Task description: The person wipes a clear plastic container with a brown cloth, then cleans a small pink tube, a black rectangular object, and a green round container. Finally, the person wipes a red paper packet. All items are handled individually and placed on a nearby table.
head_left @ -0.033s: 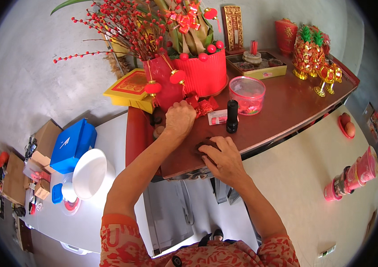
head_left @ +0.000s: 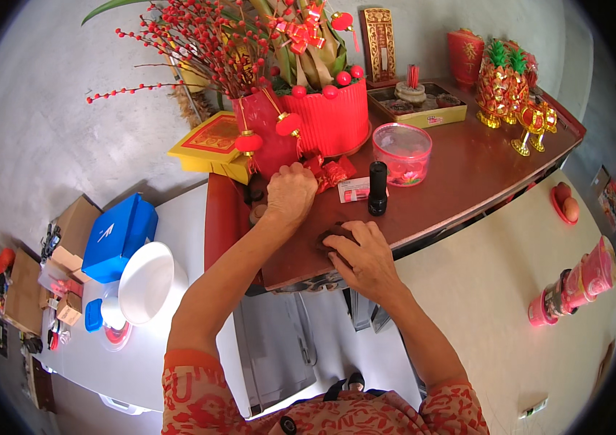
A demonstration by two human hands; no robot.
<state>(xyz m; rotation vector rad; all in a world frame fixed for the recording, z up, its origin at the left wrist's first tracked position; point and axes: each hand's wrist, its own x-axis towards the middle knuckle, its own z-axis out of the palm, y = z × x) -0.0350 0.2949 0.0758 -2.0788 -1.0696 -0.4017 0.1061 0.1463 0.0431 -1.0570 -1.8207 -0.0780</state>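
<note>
My left hand (head_left: 292, 194) is closed in a loose fist at the foot of the tall red vase (head_left: 264, 134). Whatever its fingers hold, if anything, is hidden. Red ribbon ornaments (head_left: 331, 172) lie just right of its knuckles. Near the front edge of the reddish-brown altar table (head_left: 293, 254), my right hand (head_left: 367, 261) is bent over a bunched dark brown cloth (head_left: 331, 238), mostly covered by the fingers. Beyond that hand a black flashlight (head_left: 378, 188) stands upright, beside a small white and pink package (head_left: 352, 191). A clear round tub with pink rims (head_left: 402, 156) sits behind them.
A red ribbed plant pot (head_left: 330, 123), a yellow box (head_left: 210, 148) and an incense tray (head_left: 431, 118) stand at the back. Gold pineapple ornaments (head_left: 500, 87) are at right. A white basin (head_left: 150, 283) and blue box (head_left: 119, 235) occupy the left table; pink cups (head_left: 573, 290) lie right.
</note>
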